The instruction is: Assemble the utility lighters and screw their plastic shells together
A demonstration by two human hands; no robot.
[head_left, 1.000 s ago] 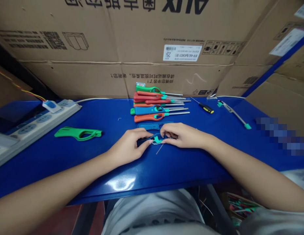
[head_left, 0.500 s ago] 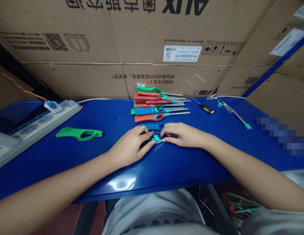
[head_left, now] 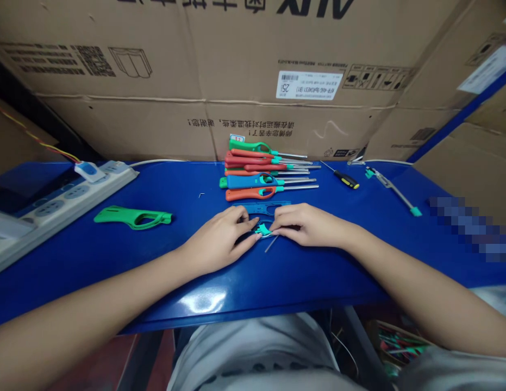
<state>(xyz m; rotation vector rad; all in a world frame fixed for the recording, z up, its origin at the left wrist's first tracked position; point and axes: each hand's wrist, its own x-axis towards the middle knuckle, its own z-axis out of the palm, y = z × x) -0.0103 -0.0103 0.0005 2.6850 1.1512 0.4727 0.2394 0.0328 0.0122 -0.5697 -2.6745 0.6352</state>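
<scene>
Over the middle of the table (head_left: 318, 277), the fingers of the left hand (head_left: 224, 236) and the right hand (head_left: 307, 225) pinch a blue shell (head_left: 266, 221) showing a bright teal piece (head_left: 262, 230), its long axis apparently left to right, ends hidden, while a thin rod (head_left: 272, 243) slants toward near left.

watching through the head camera, i take this for a small makeshift workshop, because the glossy blue table (head_left: 195, 282) i look down on is walled in by printed cardboard (head_left: 228, 54) and has a power strip (head_left: 59, 209) lying along its left end. i also see a row of long-nosed lighters (head_left: 253, 181), a black-and-yellow screwdriver (head_left: 345, 179), a loose green handle shell (head_left: 122, 216) and a small teal part (head_left: 262, 229). below the near edge, at right, i make out a heap of coloured parts (head_left: 399, 343).
</scene>
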